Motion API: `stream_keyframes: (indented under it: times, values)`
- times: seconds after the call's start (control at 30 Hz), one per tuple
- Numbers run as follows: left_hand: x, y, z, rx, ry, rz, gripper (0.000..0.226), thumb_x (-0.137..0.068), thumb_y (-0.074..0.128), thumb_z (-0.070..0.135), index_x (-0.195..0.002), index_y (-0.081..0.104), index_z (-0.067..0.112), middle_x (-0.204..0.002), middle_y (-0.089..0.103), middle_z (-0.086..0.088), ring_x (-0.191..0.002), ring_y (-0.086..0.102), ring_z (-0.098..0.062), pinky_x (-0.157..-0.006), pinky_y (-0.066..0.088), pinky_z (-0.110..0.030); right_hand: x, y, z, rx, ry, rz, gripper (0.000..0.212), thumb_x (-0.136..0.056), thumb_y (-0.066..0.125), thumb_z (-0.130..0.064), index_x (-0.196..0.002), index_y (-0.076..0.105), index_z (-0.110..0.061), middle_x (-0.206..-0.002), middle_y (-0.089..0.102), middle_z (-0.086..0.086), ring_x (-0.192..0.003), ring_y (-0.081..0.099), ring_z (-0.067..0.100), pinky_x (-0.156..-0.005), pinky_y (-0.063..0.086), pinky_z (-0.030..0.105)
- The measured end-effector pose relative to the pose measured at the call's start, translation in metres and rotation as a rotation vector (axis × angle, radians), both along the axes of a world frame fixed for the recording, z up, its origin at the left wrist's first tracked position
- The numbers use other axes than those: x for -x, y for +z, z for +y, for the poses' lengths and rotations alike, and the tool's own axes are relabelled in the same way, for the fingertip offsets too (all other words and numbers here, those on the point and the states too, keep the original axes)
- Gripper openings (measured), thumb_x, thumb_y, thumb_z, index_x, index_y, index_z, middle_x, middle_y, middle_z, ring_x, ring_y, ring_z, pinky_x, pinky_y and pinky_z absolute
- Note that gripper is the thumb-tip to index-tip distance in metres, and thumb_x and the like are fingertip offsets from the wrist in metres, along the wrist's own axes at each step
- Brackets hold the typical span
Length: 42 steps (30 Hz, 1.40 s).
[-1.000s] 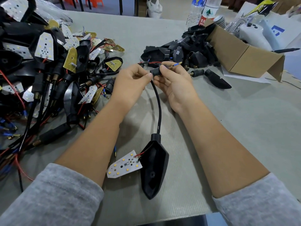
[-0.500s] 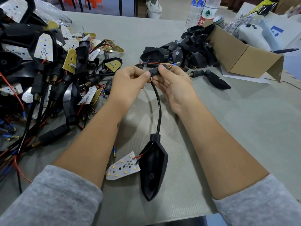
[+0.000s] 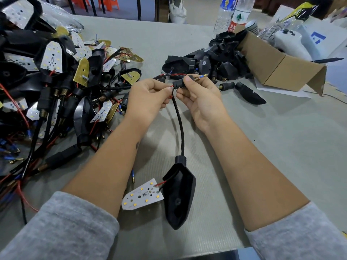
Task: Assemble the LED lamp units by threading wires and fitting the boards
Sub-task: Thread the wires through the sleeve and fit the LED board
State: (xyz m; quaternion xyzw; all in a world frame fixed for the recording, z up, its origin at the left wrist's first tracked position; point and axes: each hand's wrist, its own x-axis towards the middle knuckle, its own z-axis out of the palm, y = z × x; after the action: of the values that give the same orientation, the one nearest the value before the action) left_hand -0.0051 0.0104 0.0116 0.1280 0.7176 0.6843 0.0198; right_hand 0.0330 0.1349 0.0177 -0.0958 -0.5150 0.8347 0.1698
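One lamp unit is on the go here, and it looks roughly halfway. The right hand pinches a small black sleeve with a brass threaded tip at its end, a blue-capped wire end poking out past that tip. The left hand pinches the red wire right at the sleeve's other mouth, so the two hands sit close together above the surface. From there a black cable drops to the black housing lying between the forearms. By my read the threading is nearly through; the fitting is clearly still left, because the white LED board lies loose just beside the housing, tied to it only by a short red and a black lead.

Plenty more waits: a tangled heap of wired units on the left, a pile of bare black shells spilling from a cardboard box on the right. The surface is a grey ribbed covering. Behind it stand water bottles, with orange stools on the floor farther back.
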Motion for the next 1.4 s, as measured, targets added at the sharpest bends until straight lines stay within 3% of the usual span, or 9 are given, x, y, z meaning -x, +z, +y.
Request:
stream_keyframes:
  times: [0.13,0.27,0.43,0.67,0.83,0.97,1.03,1.13,1.4]
  values:
    - [-0.0016,0.0020,0.0019,-0.005,-0.001,-0.019,0.014,-0.091,0.061,0.007,-0.082,0.069,0.015,-0.073,0.065,-0.002,-0.060,0.057,-0.004,-0.059,0.048,-0.016,0.0004,-0.0004,0.0003,-0.038,-0.008,-0.011,0.009,-0.095,0.058,-0.002,-0.090,0.056,-0.009,-0.079,0.061,0.009,-0.065,0.060,0.015,-0.069,0.057,0.024]
    - [-0.0042,0.0036,0.0028,0.033,-0.008,0.013,0.004,-0.089,0.066,0.012,-0.090,0.070,0.012,-0.079,0.068,-0.006,-0.062,0.058,-0.006,-0.061,0.050,-0.018,0.0009,-0.0002,0.0008,-0.015,-0.020,-0.012,0.010,-0.094,0.058,-0.002,-0.089,0.056,-0.011,-0.075,0.062,0.007,-0.063,0.061,0.014,-0.069,0.057,0.025]
    - [-0.0050,0.0004,0.0059,0.102,0.015,0.031,0.012,-0.087,0.071,0.016,-0.076,0.066,0.014,-0.065,0.066,-0.006,-0.050,0.057,-0.006,-0.057,0.054,-0.020,0.0001,0.0001,0.0010,0.008,-0.025,0.007,0.012,-0.095,0.056,0.001,-0.088,0.055,-0.009,-0.073,0.063,0.007,-0.063,0.061,0.015,-0.072,0.058,0.027]
    - [-0.0036,-0.0029,0.0056,0.165,0.032,0.084,0.013,-0.090,0.067,0.015,-0.077,0.069,0.015,-0.064,0.067,-0.004,-0.046,0.058,-0.001,-0.055,0.056,-0.019,-0.0010,0.0000,-0.0010,-0.095,-0.042,-0.018,0.007,-0.095,0.057,0.000,-0.097,0.054,-0.006,-0.080,0.060,0.012,-0.067,0.058,0.019,-0.074,0.056,0.029]
    - [-0.0033,-0.0043,0.0043,0.176,0.026,0.115,0.020,-0.088,0.068,0.015,-0.068,0.064,0.015,-0.057,0.063,-0.001,-0.048,0.057,-0.007,-0.055,0.052,-0.027,-0.0014,-0.0002,-0.0012,-0.105,-0.041,-0.021,0.007,-0.095,0.057,-0.001,-0.100,0.054,-0.005,-0.089,0.057,0.021,-0.067,0.057,0.020,-0.072,0.056,0.029]
    - [-0.0029,-0.0043,0.0048,0.174,0.054,0.150,0.008,-0.085,0.071,0.019,-0.081,0.065,0.017,-0.067,0.067,-0.002,-0.060,0.061,-0.012,-0.067,0.053,-0.035,-0.0011,-0.0005,-0.0003,-0.058,-0.040,-0.006,0.009,-0.095,0.057,-0.002,-0.090,0.056,-0.009,-0.081,0.063,0.012,-0.067,0.059,0.017,-0.071,0.056,0.027]
    - [-0.0021,-0.0037,0.0045,0.157,0.073,0.160,0.012,-0.083,0.073,0.018,-0.090,0.063,0.018,-0.074,0.068,-0.002,-0.068,0.063,-0.014,-0.074,0.054,-0.037,-0.0005,-0.0003,0.0004,-0.028,-0.038,-0.003,0.012,-0.095,0.057,-0.002,-0.087,0.056,-0.011,-0.079,0.064,0.010,-0.066,0.060,0.017,-0.069,0.056,0.026]
    - [-0.0021,-0.0021,0.0039,0.127,0.071,0.160,0.012,-0.081,0.075,0.013,-0.082,0.065,0.020,-0.078,0.069,-0.004,-0.071,0.064,-0.014,-0.076,0.056,-0.038,0.0000,-0.0003,0.0005,0.001,-0.033,-0.006,0.013,-0.095,0.057,-0.002,-0.085,0.057,-0.011,-0.078,0.065,0.010,-0.064,0.061,0.016,-0.068,0.057,0.026]
    - [-0.0018,-0.0021,0.0040,0.099,0.055,0.176,0.010,-0.081,0.075,0.008,-0.078,0.070,0.016,-0.070,0.068,0.005,-0.062,0.061,-0.002,-0.065,0.049,-0.019,0.0004,-0.0002,0.0005,0.023,-0.041,-0.014,0.013,-0.094,0.058,-0.003,-0.084,0.057,-0.010,-0.074,0.064,0.007,-0.061,0.061,0.014,-0.064,0.056,0.024]
